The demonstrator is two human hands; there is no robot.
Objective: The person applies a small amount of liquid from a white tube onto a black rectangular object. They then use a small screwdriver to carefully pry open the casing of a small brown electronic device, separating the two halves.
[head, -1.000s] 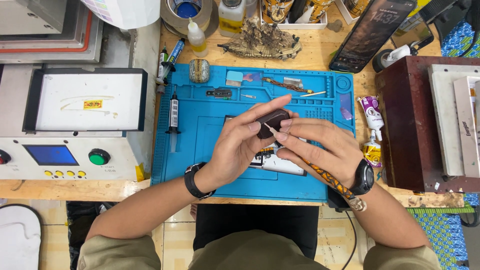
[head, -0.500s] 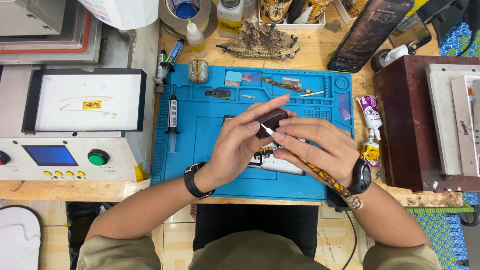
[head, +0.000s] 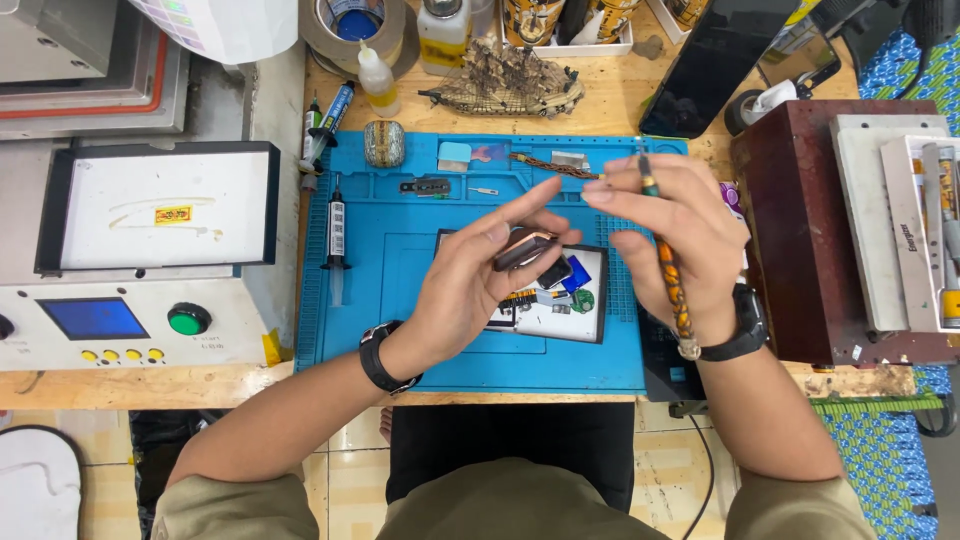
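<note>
My left hand holds a small dark rounded part between thumb and fingers above the blue work mat. My right hand grips a thin tool with a patterned brown handle, its tip pointing up and away near the mat's far edge. Under both hands lies an opened phone showing its inner boards and a blue component. The two hands are slightly apart, fingertips nearly meeting.
A syringe lies on the mat's left side. A white machine with a green knob stands left, a dark red box right. Bottles, a tape roll, a model ship and a dark tablet line the back.
My right hand has lifted the tool off the part and swung it right and up. My left hand keeps hold of the dark part.
</note>
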